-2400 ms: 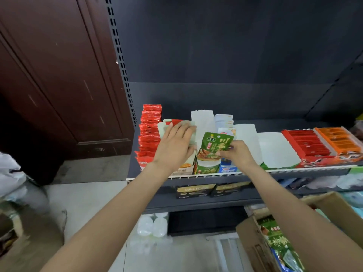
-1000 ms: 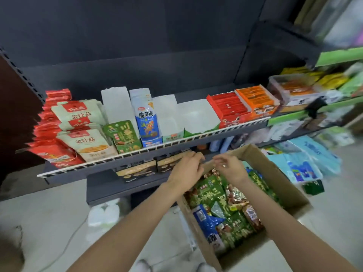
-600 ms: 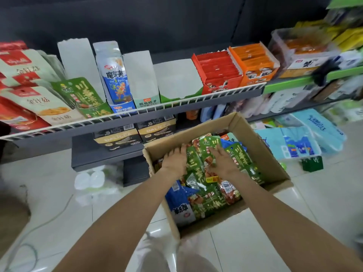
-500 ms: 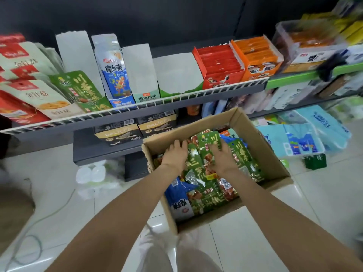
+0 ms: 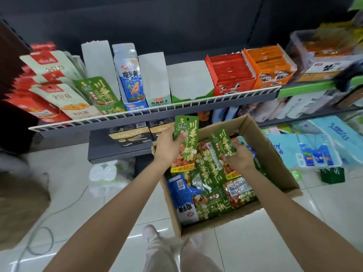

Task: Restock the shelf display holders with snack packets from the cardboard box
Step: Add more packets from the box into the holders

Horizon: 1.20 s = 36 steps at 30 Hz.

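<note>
An open cardboard box (image 5: 271,154) stands on the floor below the shelf, holding several green snack packets and a blue packet (image 5: 182,199). My left hand (image 5: 167,148) grips a green snack packet (image 5: 186,142) and holds it upright above the box's far left corner. My right hand (image 5: 238,158) pinches a second green packet (image 5: 223,142), lifted partly out of the pile. On the shelf (image 5: 157,112) above, a green display holder (image 5: 104,95) carries the same green packets, beside a blue packet holder (image 5: 130,79) and two white holders that look empty.
Red and orange snack boxes (image 5: 249,69) sit on the shelf to the right, red and cream packets (image 5: 49,91) to the left. Blue tissue packs (image 5: 314,148) lie right of the box. A white cable (image 5: 39,232) runs over the tiled floor at left. My legs are below.
Both hands left the shelf, went down into the box, and each has now lifted a green packet out of the pile. The view swung down and right to the box.
</note>
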Tool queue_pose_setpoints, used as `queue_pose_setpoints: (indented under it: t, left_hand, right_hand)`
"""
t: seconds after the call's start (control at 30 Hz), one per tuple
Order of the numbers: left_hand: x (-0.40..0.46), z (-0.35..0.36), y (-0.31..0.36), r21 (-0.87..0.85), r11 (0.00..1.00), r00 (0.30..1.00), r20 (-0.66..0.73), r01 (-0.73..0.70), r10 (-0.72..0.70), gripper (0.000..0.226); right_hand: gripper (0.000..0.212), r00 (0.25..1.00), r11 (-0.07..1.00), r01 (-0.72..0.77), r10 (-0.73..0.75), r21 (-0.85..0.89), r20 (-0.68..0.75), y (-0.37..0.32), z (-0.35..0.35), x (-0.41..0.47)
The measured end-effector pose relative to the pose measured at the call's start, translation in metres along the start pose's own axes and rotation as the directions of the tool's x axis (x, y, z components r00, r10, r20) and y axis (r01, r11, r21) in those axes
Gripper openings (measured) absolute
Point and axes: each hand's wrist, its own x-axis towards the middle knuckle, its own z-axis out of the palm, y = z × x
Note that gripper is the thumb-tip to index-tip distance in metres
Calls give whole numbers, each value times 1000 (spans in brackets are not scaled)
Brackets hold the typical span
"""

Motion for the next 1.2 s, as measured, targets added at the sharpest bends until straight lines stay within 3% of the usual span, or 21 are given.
queue_pose_setpoints:
  t: [0.07, 0.17, 0.23, 0.37, 0.5, 0.57, 0.63, 0.7, 0.77, 0.9, 0.97, 1.13, 1.2]
  left_hand:
    - [3, -7, 2, -76, 996, 998, -36, 46, -49, 20]
    - [6, -17, 14, -208, 972, 990, -64, 108, -123, 22]
    - [8, -24, 23, -273, 955, 989, -55, 115, -135, 21]
    - [9, -45, 42, -468, 869, 986, 40, 160, -160, 16]
    - [21, -83, 49, -489, 860, 989, 74, 146, -127, 20]
    - [29, -112, 47, -370, 927, 998, 7, 54, -55, 22]
    - [41, -147, 36, 41, 993, 986, -122, -110, 114, 25]
    - [53, -185, 23, 509, 843, 934, -189, -172, 305, 37]
    - [69, -220, 11, 714, 679, 921, -127, -173, 368, 50]
    - [101, -266, -4, 882, 389, 939, 145, -266, 313, 43]
    - [110, -277, -9, 878, 322, 911, 247, -354, 330, 34]
    - [118, -292, -22, 780, 431, 876, 302, -454, 377, 28]
    - [120, -297, -25, 741, 467, 867, 329, -483, 373, 27]
  right_hand:
    - [31, 1000, 961, 15, -16, 277, 1, -4, -8, -8]
    - [24, 991, 681, -13, -91, 732, 102, -28, -22, -24]
    - [21, 968, 591, -19, -192, 807, 163, -52, -28, -31]
    - [21, 919, 609, 95, -357, 788, 165, -110, -26, -35]
    - [35, 921, 597, 159, -377, 786, 100, -162, -13, -30]
    - [45, 926, 580, 149, -367, 801, 93, -189, -7, -28]
    - [39, 923, 595, 180, -377, 783, 74, -216, 0, -24]
    - [21, 922, 629, 236, -386, 741, 34, -242, 7, -18]
    - [16, 922, 616, 272, -387, 739, -16, -269, 12, -13]
    - [19, 915, 518, 333, -381, 788, -136, -320, 22, 0]
    - [19, 908, 472, 351, -384, 809, -169, -341, 28, 9]
    - [19, 892, 428, 314, -440, 847, -108, -374, 54, 25]
    - [18, 901, 356, 273, -420, 894, -107, -378, 57, 29]
